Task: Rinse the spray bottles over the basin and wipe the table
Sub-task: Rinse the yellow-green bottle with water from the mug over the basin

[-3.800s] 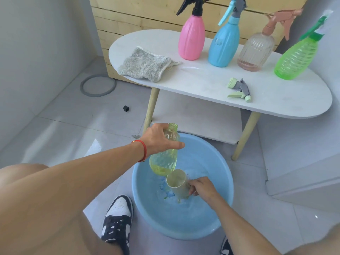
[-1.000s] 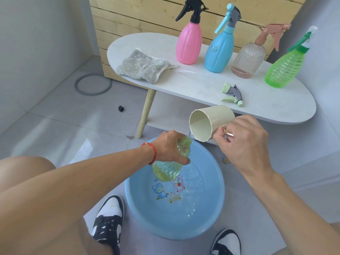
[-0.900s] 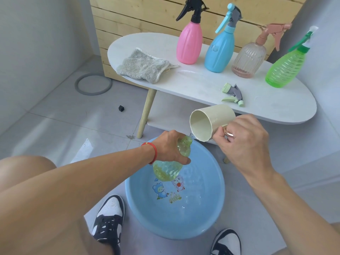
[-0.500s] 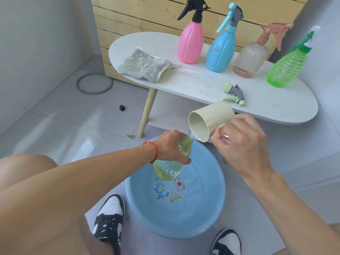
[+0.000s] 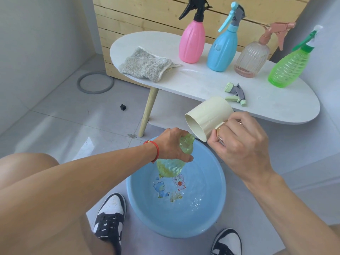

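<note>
Head view: my left hand (image 5: 173,146) has its grip closed around the neck of the yellow-green bottle (image 5: 172,162), held uncapped and tilted over the blue basin (image 5: 211,223) on the floor. My right hand (image 5: 239,146) grips the cream cup (image 5: 207,117) by its handle, tipped so its rim sits just above the bottle's mouth. On the white desk (image 5: 202,83) stand four spray bottles, with the grey cloth (image 5: 145,65) and a loose sprayer head (image 5: 236,93).

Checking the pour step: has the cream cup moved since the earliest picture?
Yes. The cream cup, gripped by the right hand, was low inside the blue basin; now it is raised above the rim, tipped over the yellow-green bottle.
</note>
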Motion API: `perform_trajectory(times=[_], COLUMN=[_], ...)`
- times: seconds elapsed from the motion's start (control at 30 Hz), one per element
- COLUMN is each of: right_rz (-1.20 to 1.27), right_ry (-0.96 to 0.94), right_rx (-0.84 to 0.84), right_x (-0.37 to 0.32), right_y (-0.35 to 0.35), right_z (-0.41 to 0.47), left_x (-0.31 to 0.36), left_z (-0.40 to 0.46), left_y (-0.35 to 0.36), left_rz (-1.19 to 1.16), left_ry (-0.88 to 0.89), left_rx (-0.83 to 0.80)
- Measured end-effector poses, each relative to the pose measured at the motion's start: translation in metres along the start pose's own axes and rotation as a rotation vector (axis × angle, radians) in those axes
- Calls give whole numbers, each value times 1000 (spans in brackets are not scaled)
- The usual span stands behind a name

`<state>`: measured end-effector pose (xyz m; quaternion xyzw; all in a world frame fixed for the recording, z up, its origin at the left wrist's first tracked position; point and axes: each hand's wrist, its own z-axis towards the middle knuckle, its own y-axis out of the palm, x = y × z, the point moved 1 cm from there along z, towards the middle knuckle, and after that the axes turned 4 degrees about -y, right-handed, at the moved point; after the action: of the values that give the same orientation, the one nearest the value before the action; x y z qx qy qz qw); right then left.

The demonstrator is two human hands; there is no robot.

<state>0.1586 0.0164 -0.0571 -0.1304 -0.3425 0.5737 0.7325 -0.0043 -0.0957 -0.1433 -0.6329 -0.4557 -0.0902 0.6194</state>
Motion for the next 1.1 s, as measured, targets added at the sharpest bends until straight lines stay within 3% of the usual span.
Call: perform_trajectory(times=[0.27,0.37,0.47,0.53,0.6,0.67,0.73,0.83,0.9,1.0,1.1], right_rz=[-14,55,217,415,771,975,907,401,284,215,234], right_ry=[-41,96,558,1026,1422,1560,1382,643,338,283,504], right_rx=[41,64,-41,-271,-498,-690,-843,-1001,-1037,-1041,-890], right_x=[-4,3,15,26,27,20,10,0,-11,-12,14], right_y=[-6,-3,3,13,27,43,59,68,63,48,27], right_z=[0,-8,-19,-34,-50,-67,-82,-97,-99,-82,-51], left_x=[3,2,-1,-3,-5,-8,-8,-6,-5,-1,11], left_z=[-1,0,2,1,1,3,3,2,0,-2,-3], left_y=[0,0,-2,-5,-10,-14,-17,-22,-25,-27,-36], left_rz=[-43,-66,-27,3,-2,-31,-45,-36,-37,-81,-123], left_ry=[31,44,63,71,48,9,-9,-22,-34,-55,-64], left_rx=[33,63,110,158,211,242,262,275,267,279,322])
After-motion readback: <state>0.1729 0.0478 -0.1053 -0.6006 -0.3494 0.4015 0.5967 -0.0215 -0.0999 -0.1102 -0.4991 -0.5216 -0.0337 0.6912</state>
